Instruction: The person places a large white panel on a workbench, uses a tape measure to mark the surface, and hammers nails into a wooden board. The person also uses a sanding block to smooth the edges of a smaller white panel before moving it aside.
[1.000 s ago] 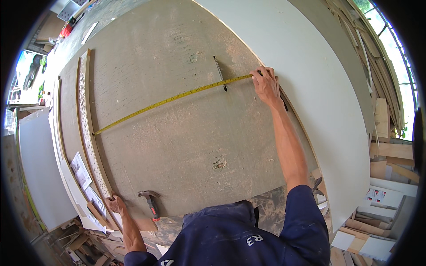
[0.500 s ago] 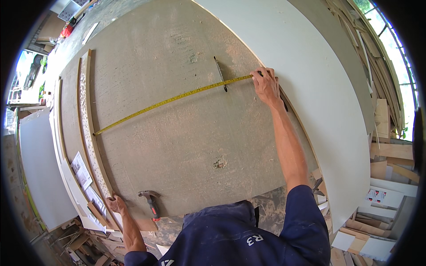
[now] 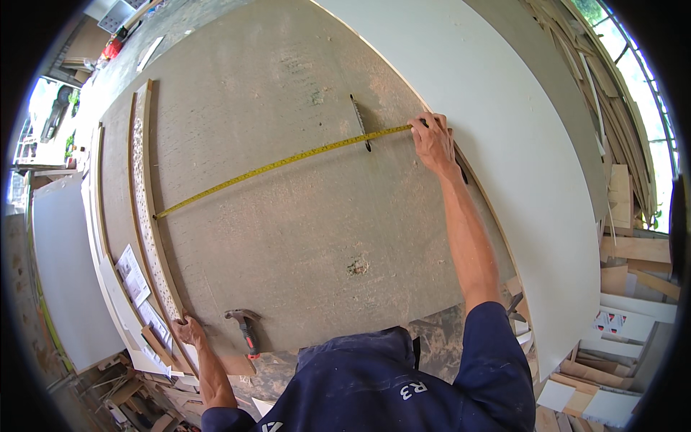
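Observation:
My right hand (image 3: 434,145) is closed on a tape measure at the right edge of a large dusty brown board; its fingers mostly hide the case. From there the yellow tape blade (image 3: 288,159) runs left across the board and ends against a long narrow wooden strip (image 3: 147,194) with a speckled face. At the near end of that strip, my left hand (image 3: 189,332) grips its edge. A claw hammer (image 3: 249,335) with a black and red handle lies close by on the board. Under the blade rests a slim dark-ended object (image 3: 360,124), its kind unclear.
A large white panel (image 3: 533,144) borders the board on the right. Printed papers (image 3: 134,275) and a wood offcut (image 3: 157,346) lie left of the strip. Stacked offcuts (image 3: 637,248) fill the far right, and a pale panel (image 3: 72,266) stands at left.

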`<state>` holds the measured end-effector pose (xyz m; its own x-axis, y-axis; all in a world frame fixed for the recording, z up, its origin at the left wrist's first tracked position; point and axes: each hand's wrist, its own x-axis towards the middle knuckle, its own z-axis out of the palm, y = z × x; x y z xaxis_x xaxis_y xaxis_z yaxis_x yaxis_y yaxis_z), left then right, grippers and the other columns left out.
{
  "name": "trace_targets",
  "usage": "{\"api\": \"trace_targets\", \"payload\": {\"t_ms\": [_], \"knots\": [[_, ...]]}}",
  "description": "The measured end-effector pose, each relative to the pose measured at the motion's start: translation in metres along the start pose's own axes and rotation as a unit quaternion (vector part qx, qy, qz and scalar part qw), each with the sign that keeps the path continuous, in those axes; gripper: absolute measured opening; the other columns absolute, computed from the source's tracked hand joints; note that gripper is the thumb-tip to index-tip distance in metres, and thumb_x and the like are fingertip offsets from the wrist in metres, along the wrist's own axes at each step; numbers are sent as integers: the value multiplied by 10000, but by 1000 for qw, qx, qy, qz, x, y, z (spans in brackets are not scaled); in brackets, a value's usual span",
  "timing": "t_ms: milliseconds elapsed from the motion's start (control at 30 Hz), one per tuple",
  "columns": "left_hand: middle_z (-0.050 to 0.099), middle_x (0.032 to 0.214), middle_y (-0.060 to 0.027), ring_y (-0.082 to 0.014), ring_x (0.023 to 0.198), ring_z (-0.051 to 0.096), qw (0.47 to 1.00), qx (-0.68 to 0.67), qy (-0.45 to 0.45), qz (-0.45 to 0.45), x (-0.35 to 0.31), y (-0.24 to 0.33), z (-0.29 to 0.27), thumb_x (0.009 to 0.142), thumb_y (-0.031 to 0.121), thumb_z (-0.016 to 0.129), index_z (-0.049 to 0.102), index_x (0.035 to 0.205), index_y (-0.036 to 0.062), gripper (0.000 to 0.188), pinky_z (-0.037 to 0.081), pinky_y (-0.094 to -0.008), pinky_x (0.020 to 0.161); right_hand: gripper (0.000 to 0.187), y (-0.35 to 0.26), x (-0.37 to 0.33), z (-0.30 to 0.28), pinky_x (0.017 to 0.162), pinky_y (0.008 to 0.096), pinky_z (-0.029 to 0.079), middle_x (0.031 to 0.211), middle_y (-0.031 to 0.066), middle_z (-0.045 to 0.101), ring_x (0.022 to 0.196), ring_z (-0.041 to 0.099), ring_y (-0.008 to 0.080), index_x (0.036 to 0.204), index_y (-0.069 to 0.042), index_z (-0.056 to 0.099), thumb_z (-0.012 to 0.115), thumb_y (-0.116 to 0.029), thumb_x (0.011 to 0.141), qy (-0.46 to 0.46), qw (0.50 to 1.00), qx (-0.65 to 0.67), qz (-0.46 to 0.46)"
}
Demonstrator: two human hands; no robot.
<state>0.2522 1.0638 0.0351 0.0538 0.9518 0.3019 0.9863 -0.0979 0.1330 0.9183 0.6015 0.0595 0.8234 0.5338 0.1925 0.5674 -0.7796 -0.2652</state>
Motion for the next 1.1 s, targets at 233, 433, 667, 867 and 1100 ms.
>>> {"api": "trace_targets", "payload": {"t_ms": [233,433,667,867,1100], "knots": [[583,773,-199,-386,730,558,1000,-4,3,-4,-9,7,-2,833,285,701,554,810,-18,337,424,-490,700,219,-3,2,1,938,544,440,1173,21,568,1196,462,271,1134,-138,676,617,-146,923,4,1000,-13,-6],[530,697,-197,-401,670,525,997,-52,56,27,-3,9,3,776,185,726,516,726,-2,286,408,-496,637,207,-2,1,-4,965,490,441,1182,32,571,1202,472,284,1110,-147,661,599,-141,913,21,999,-16,-32],[581,889,-171,-375,910,568,999,-41,12,-23,-9,24,-16,791,217,721,548,854,1,283,440,-473,811,201,-5,3,-5,929,485,444,1185,32,561,1169,476,286,1116,-132,658,578,-130,932,11,999,-7,-42],[577,875,-149,-346,900,567,998,-35,4,-43,-12,25,-18,802,280,754,535,835,21,341,441,-457,808,191,-9,2,-7,932,482,438,1184,37,555,1156,476,298,1106,-120,650,568,-118,934,4,999,3,-48],[579,866,-143,-339,896,568,998,-44,16,-36,-13,30,-19,808,266,755,542,844,23,325,442,-457,800,190,-5,6,-12,941,461,432,1163,57,562,1130,482,315,1110,-94,643,551,-116,946,-10,998,6,-68]]}}
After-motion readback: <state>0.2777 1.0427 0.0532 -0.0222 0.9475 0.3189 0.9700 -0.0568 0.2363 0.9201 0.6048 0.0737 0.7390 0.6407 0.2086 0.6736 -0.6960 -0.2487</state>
